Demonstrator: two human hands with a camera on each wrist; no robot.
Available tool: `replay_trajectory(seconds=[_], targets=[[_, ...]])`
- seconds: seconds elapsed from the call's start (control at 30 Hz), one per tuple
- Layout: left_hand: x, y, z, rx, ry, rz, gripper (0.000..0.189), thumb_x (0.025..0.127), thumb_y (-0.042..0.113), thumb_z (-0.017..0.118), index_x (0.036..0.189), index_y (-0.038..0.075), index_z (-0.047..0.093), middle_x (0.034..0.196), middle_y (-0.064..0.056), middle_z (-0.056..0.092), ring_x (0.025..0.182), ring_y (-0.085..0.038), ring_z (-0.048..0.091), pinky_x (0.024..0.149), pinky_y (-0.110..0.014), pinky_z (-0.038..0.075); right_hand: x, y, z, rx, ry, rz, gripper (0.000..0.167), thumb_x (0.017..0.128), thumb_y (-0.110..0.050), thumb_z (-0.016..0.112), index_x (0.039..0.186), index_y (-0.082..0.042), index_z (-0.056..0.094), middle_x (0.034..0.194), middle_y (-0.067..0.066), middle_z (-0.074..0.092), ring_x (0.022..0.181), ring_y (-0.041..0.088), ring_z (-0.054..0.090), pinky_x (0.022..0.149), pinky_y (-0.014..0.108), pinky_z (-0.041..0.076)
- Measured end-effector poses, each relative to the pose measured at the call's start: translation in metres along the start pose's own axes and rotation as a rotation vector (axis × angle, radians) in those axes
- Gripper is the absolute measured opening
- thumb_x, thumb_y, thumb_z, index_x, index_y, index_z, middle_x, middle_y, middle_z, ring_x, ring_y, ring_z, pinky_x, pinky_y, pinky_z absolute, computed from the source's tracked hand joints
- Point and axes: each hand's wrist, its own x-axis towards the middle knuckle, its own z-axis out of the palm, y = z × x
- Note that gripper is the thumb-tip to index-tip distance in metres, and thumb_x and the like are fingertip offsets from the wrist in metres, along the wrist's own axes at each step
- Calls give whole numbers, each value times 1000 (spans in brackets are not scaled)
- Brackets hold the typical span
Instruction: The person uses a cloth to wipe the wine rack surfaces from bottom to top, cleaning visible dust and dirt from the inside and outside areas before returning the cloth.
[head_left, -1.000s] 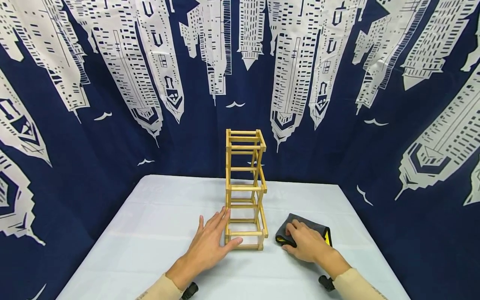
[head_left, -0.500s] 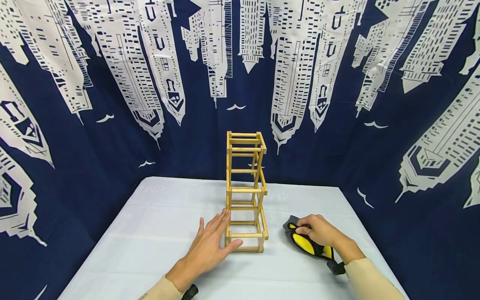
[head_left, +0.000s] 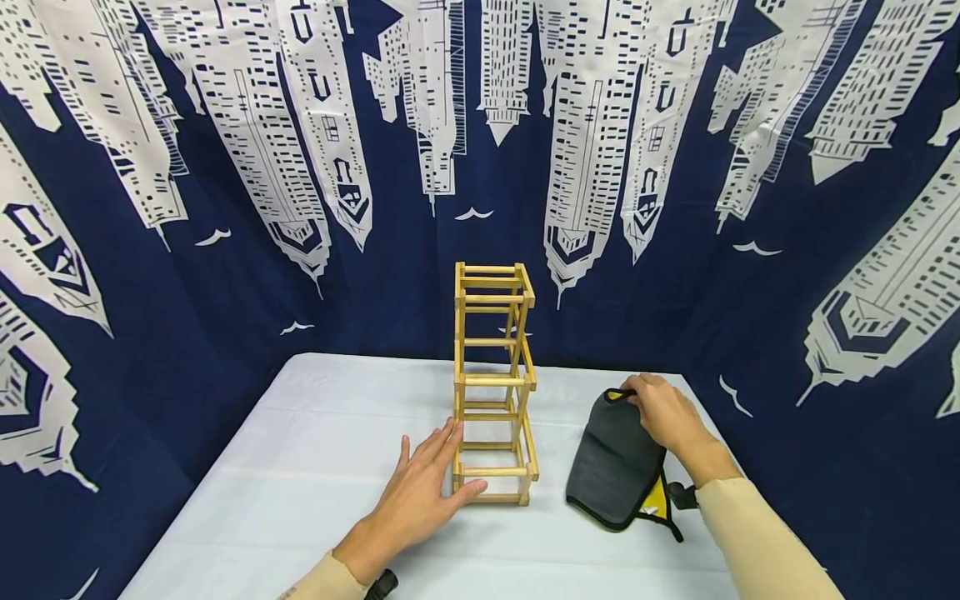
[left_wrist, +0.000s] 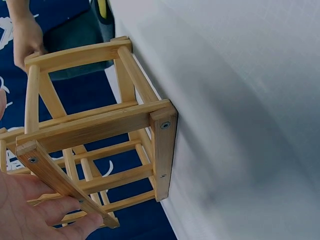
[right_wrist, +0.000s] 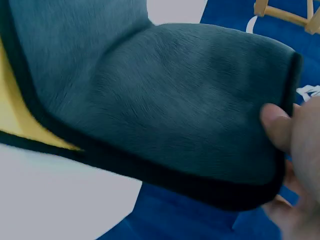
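Note:
A wooden rack (head_left: 495, 381) of square frames stands upright on the table. My left hand (head_left: 420, 492) rests against its left side with fingers extended; the left wrist view has the fingertips lying along a leg of the rack (left_wrist: 164, 145). To the right, my right hand (head_left: 663, 412) pinches the upper edge of a cloth (head_left: 611, 462), grey on one side and yellow on the other, with black edging. The right wrist view shows the thumb on the grey face of the cloth (right_wrist: 190, 100), other fingers behind its edge. The cloth hangs partly unfolded, its yellow side showing at lower right.
The white-covered table (head_left: 322, 433) ends at a back edge just behind the rack. Navy fabric (head_left: 405, 292) printed with white buildings hangs behind and at both sides. A black strap piece (head_left: 382, 583) sits at the left wrist.
My right hand has gone from lying on the folded cloth to gripping its edge, lifting it up and back so that it unfolds. The left hand and the rack have stayed put.

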Motion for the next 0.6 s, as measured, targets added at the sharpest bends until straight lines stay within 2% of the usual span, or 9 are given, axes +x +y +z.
replay_trajectory(seconds=[0.1,0.17,0.4,0.6], targets=[[1,0,0,4,1,1,99,111,77,63,182,12,41,190,-14,39,170,-47,48,138,-90,20,9,7,0,-60,140,-40,15,100,7,84,111,-1,80,104,17,83,92,42,80,73,60,66],[1,0,0,7,0,2,98,111,77,63,182,12,41,190,-14,39,171,-47,48,138,-90,21,13,8,1,-78,205,-61,14,101,5,84,111,-2,80,103,18,84,89,44,79,68,60,64],[1,-1,1,0,1,5,98,111,77,63,181,12,42,189,-15,40,170,-47,48,137,-90,22,20,-3,-3,-24,253,-36,19,105,0,82,120,-12,80,105,12,80,63,33,68,50,50,56],[0,-1,1,9,3,9,98,111,77,61,181,11,41,189,-15,40,171,-46,48,137,-90,22,26,-18,-14,-25,366,-119,20,106,2,81,120,-13,81,102,10,77,59,30,65,46,47,52]])
